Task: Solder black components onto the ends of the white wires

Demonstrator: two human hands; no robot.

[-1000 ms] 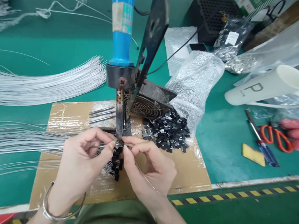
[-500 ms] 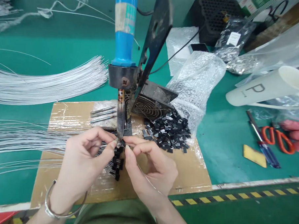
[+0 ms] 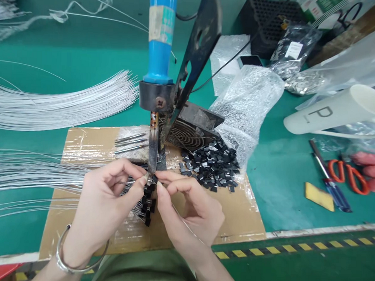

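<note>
Beneath the tip of an upright blue-handled soldering iron (image 3: 153, 153), my two hands meet. My left hand (image 3: 112, 195), wearing a bangle on the wrist, is closed in a pinch; what lies between thumb and forefinger is mostly covered. My right hand (image 3: 189, 207) pinches a thin solder wire (image 3: 186, 226) that runs back across its palm. A small black piece (image 3: 154, 179) shows between the fingertips, close to the iron's tip. Just below, several black connectors (image 3: 148, 205) sit at the ends of white wires (image 3: 33, 173) coming from the left.
Loose black connectors (image 3: 213, 164) are heaped on the cardboard (image 3: 234, 217) beside a small fan (image 3: 190, 134). A wire bundle (image 3: 83, 105) lies at left. Bubble wrap (image 3: 245, 101), a white cup (image 3: 328, 111), red-handled scissors (image 3: 356, 177), a screwdriver (image 3: 337, 194) and a yellow sponge (image 3: 319, 196) are at right.
The iron and its stand appear slightly farther right in view, with a small shift of the whole scene. Both hands keep nearly the same pinch at the tip.
</note>
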